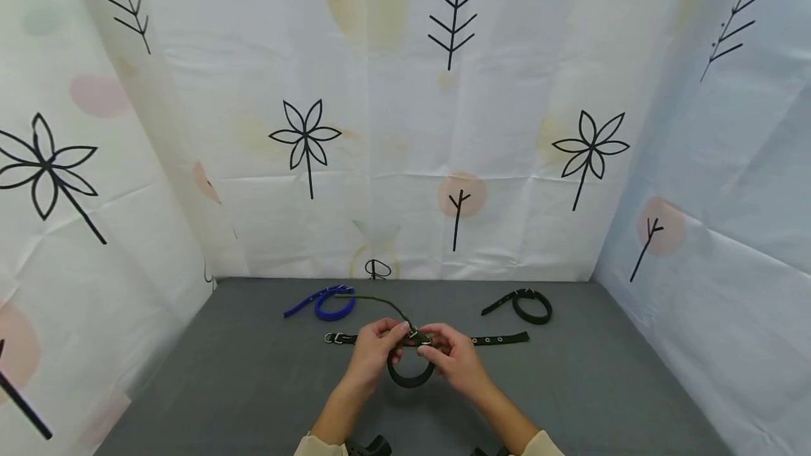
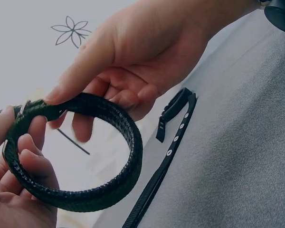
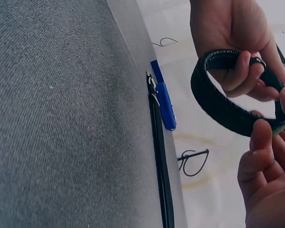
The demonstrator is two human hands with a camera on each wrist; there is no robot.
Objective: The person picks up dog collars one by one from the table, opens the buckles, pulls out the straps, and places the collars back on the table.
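Observation:
Both hands hold a dark green collar above the table. It is bent into a ring, with its loose tail curving up and left from a metal buckle. My left hand pinches it beside the buckle, fingers curled. On the other side, my right hand pinches the strap between thumb and fingers. In the left wrist view the ring hangs between the two hands, and fingertips cover part of the buckle. Directly behind the hands lies a straight black collar with metal eyelets, its middle hidden.
A coiled blue collar lies at the back left of the grey table. Toward the back right is a coiled dark collar. White patterned cloth walls the table's back and sides.

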